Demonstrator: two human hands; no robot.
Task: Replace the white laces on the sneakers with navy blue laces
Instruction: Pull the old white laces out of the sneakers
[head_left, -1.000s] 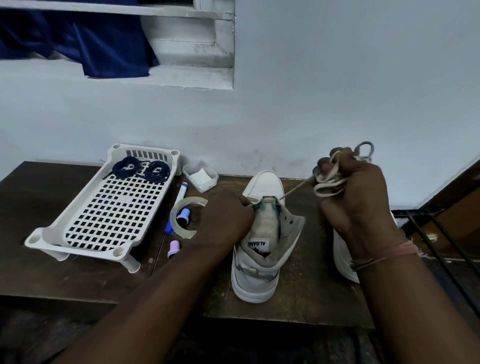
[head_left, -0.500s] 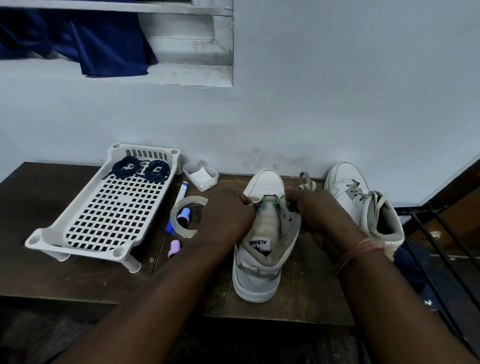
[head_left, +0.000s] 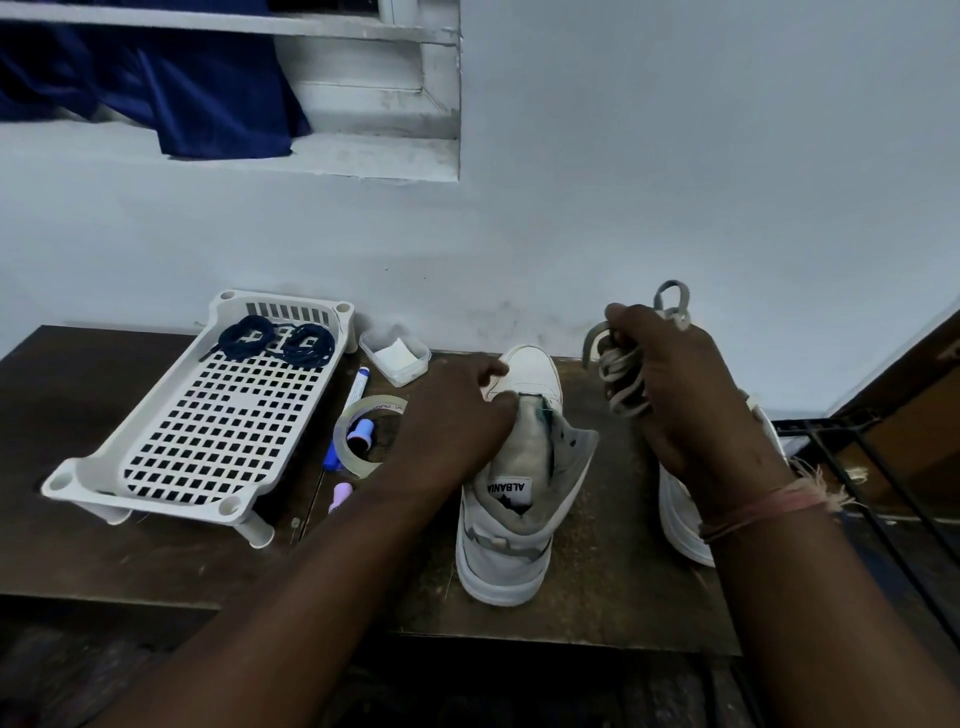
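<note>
So right now my right hand (head_left: 670, 384) is up off the tabletop (head_left: 78, 395) with the old white lace (head_left: 621, 376) bunched in my fist, loops hanging out the front and one loop poking up over my knuckles. I'm holding it high like that to keep the slack out of the way, and as far as I can tell it's fully out of the shoe, no strand running back down to it.

My left hand (head_left: 454, 415) is curled over the front of the sneaker (head_left: 511, 499), fingers gripping at the top of the tongue, basically pinning the shoe so it doesn't slide or tip. That one stands upright with its heel toward me and the collar flopped open, which should make the eyelets easy to reach.

The second sneaker (head_left: 680, 509) is just to the right, mostly hidden behind my right wrist, so I can't say if it still has its lace.

The navy laces (head_left: 275, 340) are two coiled bundles at the far end of the white plastic tray (head_left: 208, 415) on the left, well apart from the shoes. Between tray and shoe there's a roll of tape (head_left: 363, 436) and a marker (head_left: 358, 382).

Next up, I reckon: dump the white lace and grab a navy one.
</note>
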